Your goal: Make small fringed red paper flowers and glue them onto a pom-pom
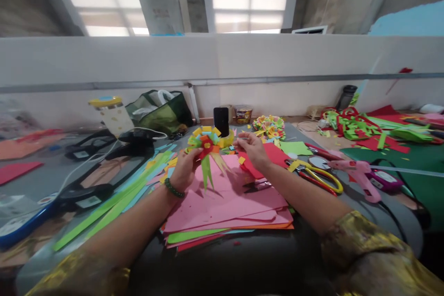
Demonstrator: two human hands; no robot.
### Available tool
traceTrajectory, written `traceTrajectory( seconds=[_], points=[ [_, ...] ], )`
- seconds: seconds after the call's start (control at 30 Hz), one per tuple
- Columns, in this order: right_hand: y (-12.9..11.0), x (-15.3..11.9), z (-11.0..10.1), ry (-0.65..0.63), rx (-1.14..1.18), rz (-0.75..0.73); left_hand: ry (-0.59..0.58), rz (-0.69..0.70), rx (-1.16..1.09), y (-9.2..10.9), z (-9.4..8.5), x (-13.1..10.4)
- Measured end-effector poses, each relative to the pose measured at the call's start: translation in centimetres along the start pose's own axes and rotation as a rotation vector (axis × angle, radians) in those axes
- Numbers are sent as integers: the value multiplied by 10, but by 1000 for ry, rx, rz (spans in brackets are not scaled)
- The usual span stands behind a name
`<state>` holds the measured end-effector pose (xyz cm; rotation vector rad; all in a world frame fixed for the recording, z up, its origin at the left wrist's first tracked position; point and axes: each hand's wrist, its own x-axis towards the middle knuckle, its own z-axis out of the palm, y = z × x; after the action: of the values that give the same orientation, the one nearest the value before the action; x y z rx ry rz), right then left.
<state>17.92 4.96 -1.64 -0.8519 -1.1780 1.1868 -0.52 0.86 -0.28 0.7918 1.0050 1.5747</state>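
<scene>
A paper rosette [207,143] with yellow, blue, orange and red loops and a red centre is held up by my left hand [187,166], whose fingers pinch its lower left side. Green and pale strips hang down from it. To its right, my right hand [253,149] is raised above red paper [265,159], its fingers bent and thumb near them; whether something small is between them is too small to tell. Under both hands lies a stack of pink sheets [225,206], with green, orange and red sheets beneath. A roll of yellow tape [227,139] stands behind the rosette.
Yellow-handled scissors [324,178] and a pink glue gun [362,175] lie at the right. Long green strips [121,201] lie at the left. Behind stand a phone [221,121], a snack cup [243,114], another paper flower [268,127] and a green bag [163,113].
</scene>
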Motion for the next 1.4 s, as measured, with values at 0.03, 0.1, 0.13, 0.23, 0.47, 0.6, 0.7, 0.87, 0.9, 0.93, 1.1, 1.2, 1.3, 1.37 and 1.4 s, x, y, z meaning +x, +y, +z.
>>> traceTrajectory(
  seconds=[0.03,0.1,0.13,0.23,0.47,0.6,0.7,0.87,0.9,0.93,1.1,1.2,1.3,1.37,1.4],
  points=[
    [1,1,0,-8,-1,8,13,-1,-13,2,0,2],
    [3,-1,2,-32,-6,30,28,-4,-26,4,1,4],
    [4,-2,4,-44,-8,40,35,-5,-32,5,1,4],
    [3,-5,7,-70,-20,58,41,-7,-44,5,1,4],
    [-10,-16,15,-83,-11,74,-42,4,36,0,-1,1],
    [-15,-28,24,-124,-19,101,-245,-7,202,-8,-2,-6],
    [-24,-31,25,-138,-33,42,-357,-38,239,-13,-3,-8],
    [-68,-7,6,-1,-47,-59,-466,-52,229,-12,-8,-6],
    [-78,0,0,35,-49,-78,-476,-52,242,-12,-8,-6],
    [-88,7,-6,59,-48,-91,-477,-51,254,-11,-8,-6],
    [-124,39,-33,154,-112,-204,-421,-43,379,-9,-6,-9],
    [-135,58,-51,304,-269,-250,-478,59,545,-11,-5,-10],
    [-129,79,-71,435,-443,-170,-639,215,677,-15,-6,-11],
    [-115,91,-85,481,-520,-106,-728,297,763,-18,-7,-11],
    [-106,96,-91,495,-566,-65,-759,338,810,-20,-7,-11]
  ],
)
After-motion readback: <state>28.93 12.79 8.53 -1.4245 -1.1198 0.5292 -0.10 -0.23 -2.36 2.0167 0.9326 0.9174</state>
